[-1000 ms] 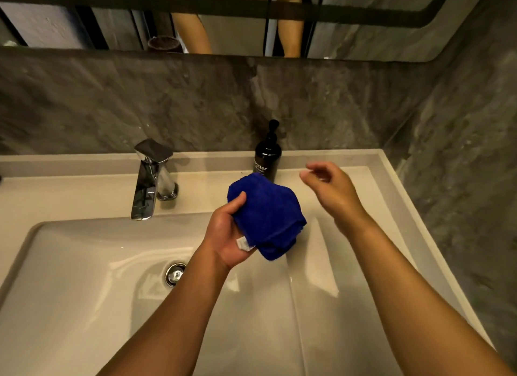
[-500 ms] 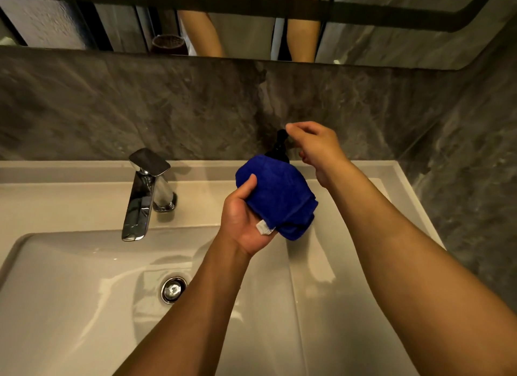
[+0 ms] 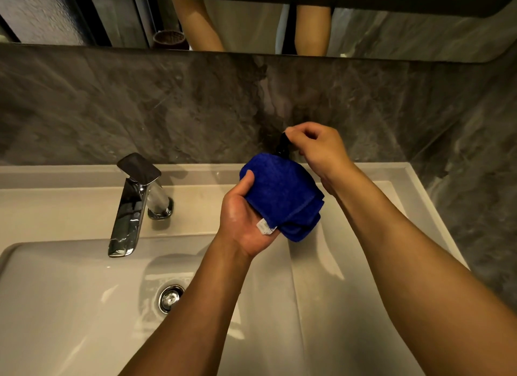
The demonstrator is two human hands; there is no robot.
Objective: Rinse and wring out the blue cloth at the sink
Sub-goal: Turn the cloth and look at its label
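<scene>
Over the basin, right of centre: both hands raised.
Cloth: blue, bunched; held above the sink, white tag at lower edge.
Left hand: palm up, grasping the cloth, thumb on top.
Right hand: fingers curled on the black pump just behind the cloth.
Tap: chrome, left of hands, no water visible.
Drain: below the left forearm.

A pale worktop with a sunken sink basin carries a chrome faucet near its back edge, left of centre; a black pump bottle stands further right, mostly hidden.
</scene>
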